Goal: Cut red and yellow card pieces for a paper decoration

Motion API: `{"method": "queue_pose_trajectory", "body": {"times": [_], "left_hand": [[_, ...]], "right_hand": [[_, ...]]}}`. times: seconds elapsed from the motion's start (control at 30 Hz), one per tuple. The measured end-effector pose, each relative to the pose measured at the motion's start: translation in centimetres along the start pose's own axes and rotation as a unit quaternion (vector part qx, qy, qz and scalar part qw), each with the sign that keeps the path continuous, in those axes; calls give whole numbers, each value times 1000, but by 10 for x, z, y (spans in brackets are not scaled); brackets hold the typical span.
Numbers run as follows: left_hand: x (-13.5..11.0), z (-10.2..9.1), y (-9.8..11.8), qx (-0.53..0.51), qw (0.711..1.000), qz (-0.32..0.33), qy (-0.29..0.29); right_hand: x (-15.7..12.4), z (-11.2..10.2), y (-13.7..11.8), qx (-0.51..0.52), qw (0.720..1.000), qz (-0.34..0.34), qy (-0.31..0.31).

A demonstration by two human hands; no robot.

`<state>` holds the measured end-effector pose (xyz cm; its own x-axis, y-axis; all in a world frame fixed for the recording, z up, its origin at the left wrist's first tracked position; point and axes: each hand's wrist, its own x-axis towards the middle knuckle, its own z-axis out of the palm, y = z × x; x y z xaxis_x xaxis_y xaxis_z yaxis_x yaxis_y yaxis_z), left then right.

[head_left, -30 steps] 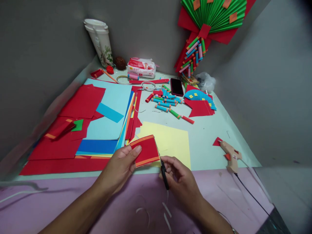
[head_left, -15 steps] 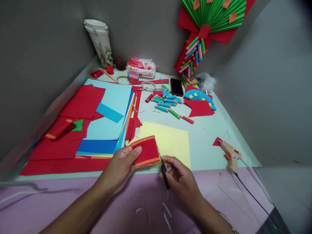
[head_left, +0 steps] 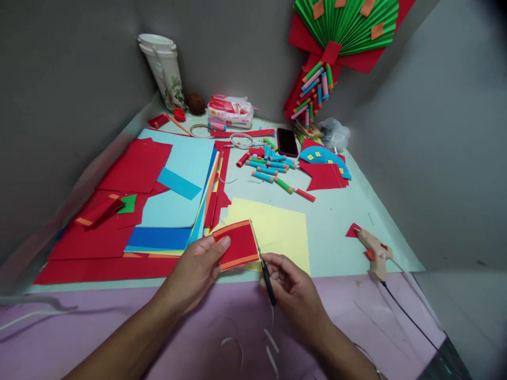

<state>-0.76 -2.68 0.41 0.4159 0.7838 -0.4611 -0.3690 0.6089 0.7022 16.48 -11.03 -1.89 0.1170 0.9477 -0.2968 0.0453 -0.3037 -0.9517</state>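
A red paper piece with orange bands along two edges (head_left: 238,244) is pinched in my left hand (head_left: 204,262), thumb on top. My right hand (head_left: 295,295) is closed round a pair of scissors (head_left: 268,282) with black handles. Their blades lie along the paper's right edge. Below the hands, narrow white paper strips (head_left: 272,360) rest on the pink surface. A yellow sheet (head_left: 281,232) lies just behind the held paper.
Red sheets (head_left: 134,166) and stacked coloured paper (head_left: 178,206) cover the left. Small paper rolls (head_left: 269,166) and a phone (head_left: 287,142) lie further back. A corded glue gun (head_left: 376,250) rests at right. A green paper fan (head_left: 352,26) hangs on the wall.
Both hands, the red paper and the scissors stay almost where they were. Only a very slight shift of the view shows.
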Motion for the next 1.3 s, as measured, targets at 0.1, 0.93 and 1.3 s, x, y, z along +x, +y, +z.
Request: {"method": "queue_pose_trajectory", "body": {"times": [0.1, 0.93, 1.3], "left_hand": [[1, -5, 7, 4, 999, 29, 23], [10, -23, 2, 131, 988, 64, 44], [13, -23, 9, 59, 983, 142, 104]], "right_hand": [[-2, -6, -1, -16, 1000, 9, 20], [59, 16, -33, -77, 994, -43, -58], [57, -27, -29, -233, 912, -24, -335]]}}
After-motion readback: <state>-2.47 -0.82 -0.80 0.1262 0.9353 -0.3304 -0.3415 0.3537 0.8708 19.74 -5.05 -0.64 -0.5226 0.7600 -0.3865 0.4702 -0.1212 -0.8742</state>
